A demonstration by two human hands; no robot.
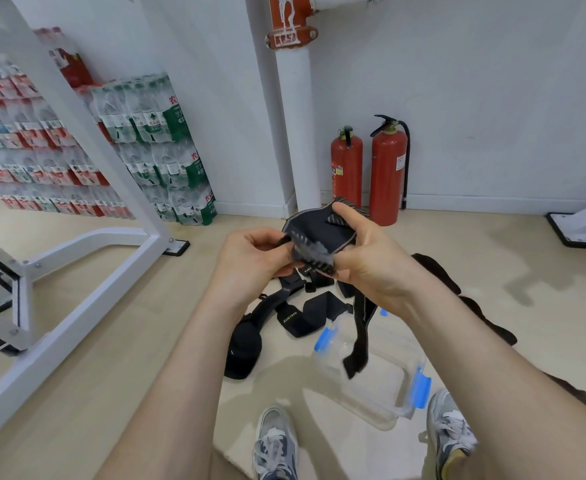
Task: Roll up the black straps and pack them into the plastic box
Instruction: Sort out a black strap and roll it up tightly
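I hold a black strap (319, 230) up in front of me with both hands. My left hand (250, 258) pinches its rolled end, and my right hand (364, 251) grips the wide padded part. The strap's long tail (359, 337) hangs down over the clear plastic box (388, 396) with blue clips, which stands open on the floor between my shoes. Several more black straps (291, 313) lie loose on the floor just beyond the box, and a black pouch-like piece (243, 351) lies to their left.
A white metal frame (87, 278) stands at the left. Stacked packs of bottled water (153, 147) line the back wall. Two red fire extinguishers (367, 171) stand beside a white pipe (295, 133). My shoes (277, 445) are at the bottom.
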